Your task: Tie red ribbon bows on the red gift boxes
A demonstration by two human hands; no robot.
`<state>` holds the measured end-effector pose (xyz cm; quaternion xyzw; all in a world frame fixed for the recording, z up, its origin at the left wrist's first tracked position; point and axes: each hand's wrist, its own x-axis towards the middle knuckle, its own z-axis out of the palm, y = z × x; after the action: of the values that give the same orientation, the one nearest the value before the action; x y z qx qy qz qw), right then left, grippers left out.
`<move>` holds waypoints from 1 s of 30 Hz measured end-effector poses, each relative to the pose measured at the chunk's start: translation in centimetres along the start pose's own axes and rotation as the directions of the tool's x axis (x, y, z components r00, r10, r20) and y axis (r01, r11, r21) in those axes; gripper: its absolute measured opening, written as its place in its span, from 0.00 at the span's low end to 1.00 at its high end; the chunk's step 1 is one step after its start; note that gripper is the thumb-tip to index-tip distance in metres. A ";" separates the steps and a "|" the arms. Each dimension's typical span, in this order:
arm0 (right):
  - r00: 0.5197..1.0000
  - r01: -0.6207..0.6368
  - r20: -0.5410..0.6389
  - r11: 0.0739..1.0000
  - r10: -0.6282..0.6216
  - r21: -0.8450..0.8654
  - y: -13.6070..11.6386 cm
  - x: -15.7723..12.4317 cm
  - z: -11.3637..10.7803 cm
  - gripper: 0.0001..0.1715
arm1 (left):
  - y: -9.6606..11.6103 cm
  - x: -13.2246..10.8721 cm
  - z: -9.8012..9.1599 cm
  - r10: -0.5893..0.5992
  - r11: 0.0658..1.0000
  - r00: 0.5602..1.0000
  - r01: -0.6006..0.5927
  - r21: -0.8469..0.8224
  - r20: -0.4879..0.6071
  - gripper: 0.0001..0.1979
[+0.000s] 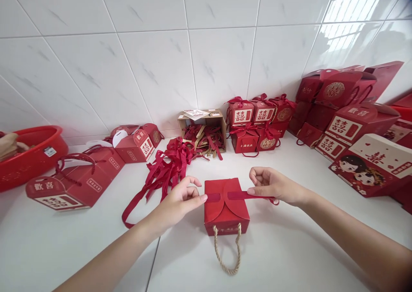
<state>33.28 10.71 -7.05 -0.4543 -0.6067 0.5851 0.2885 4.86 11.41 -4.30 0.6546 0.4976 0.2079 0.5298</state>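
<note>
A small red gift box (pixel 225 217) stands in front of me, its curved top flaps folded together and a beige rope handle (pixel 236 266) hanging from the near side. Across its top runs a dark red ribbon (pixel 236 195), passing under the middle of the flaps. My left hand (pixel 182 201) is at the box's left edge, thumb on the ribbon there and index finger raised; its hidden fingertips seem to pinch the ribbon. On the other side my right hand (pixel 278 184) pinches the ribbon's longer part between thumb and curled fingers, just off the box's right edge.
Loose red ribbons (pixel 174 159) lie in a heap left of centre. Behind them an open cardboard box (pixel 222 120) holds more strips. Finished ribboned boxes (pixel 244 139) are stacked by the tiled wall, larger red boxes (pixel 360 124) at right, others (pixel 96 171) left, beside a red basin (pixel 32 154).
</note>
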 end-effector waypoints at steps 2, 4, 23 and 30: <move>1.000 -0.030 -0.005 0.997 0.029 -0.074 0.3 -0.2 -0.2 0.26 | -0.4 -0.1 -0.1 -0.037 0.999 0.998 0.037 0.003 0.051 0.15; 0.999 -0.032 -0.018 0.985 0.029 -0.170 0.7 -0.5 -0.2 0.25 | -1.2 -0.1 0.0 -0.004 0.999 1.000 0.004 0.045 0.015 0.14; 0.988 -0.074 -0.155 0.886 0.002 -0.459 3.6 -3.6 2.9 0.33 | -4.5 -1.4 0.4 0.078 0.982 0.995 -0.066 0.175 -0.063 0.23; 0.915 0.318 -0.358 0.876 -0.184 0.362 3.0 -1.9 1.9 0.34 | -3.7 -0.8 -0.1 0.154 0.936 0.925 -0.249 -0.248 -0.348 0.19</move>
<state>33.02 7.82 -9.87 -0.3860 -0.4699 0.5775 0.5447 2.83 10.60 -7.43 0.5755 0.4713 0.4364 0.5062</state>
